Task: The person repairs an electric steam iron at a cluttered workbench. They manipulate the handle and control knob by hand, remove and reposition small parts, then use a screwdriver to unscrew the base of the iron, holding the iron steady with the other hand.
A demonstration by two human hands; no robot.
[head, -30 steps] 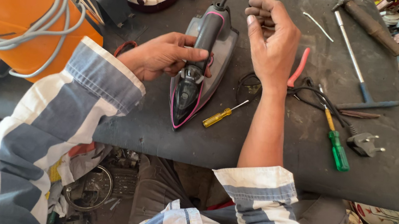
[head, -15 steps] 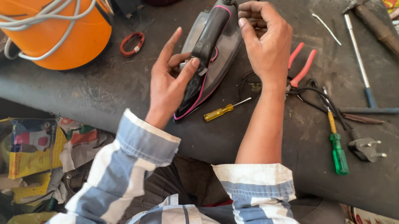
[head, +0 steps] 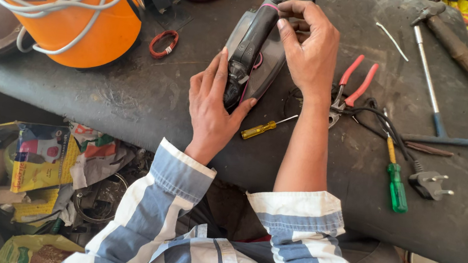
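Nearest of all, two blue-and-white striped sleeves (head: 176, 225) rise from the bottom edge onto a dark, scuffed work table (head: 102, 99). At the table's middle lies a black electric clothes iron with a pink trim line (head: 253, 48), tilted on its side with its tip pointing toward six o'clock and its cord running off at twelve o'clock.

The left hand (head: 213, 108) lies against the iron's tip end from seven o'clock, fingers stretched out flat along the left side and thumb spread under the tip; it presses rather than clenches. The right hand (head: 312, 49) comes in from three o'clock and curls its fingers over the rear end of the iron's handle, grasping it.

Just at four o'clock of the left hand rests a small yellow-handled screwdriver (head: 262, 129), touching neither hand. Beside the right wrist at three o'clock lie red-handled pliers (head: 352, 87) on a tangle of black cable (head: 387, 128) that ends in a black two-pin plug (head: 429, 184). A green-handled screwdriver (head: 396, 185) lies just beside that plug.

Farther off, at ten o'clock of the iron, a small red ring (head: 163, 43) sits near a large orange drum wrapped in white cable (head: 54, 5). At two o'clock a long metal rod (head: 427, 83) and a brown-handled hammer (head: 453, 39) lie well apart from the hands.
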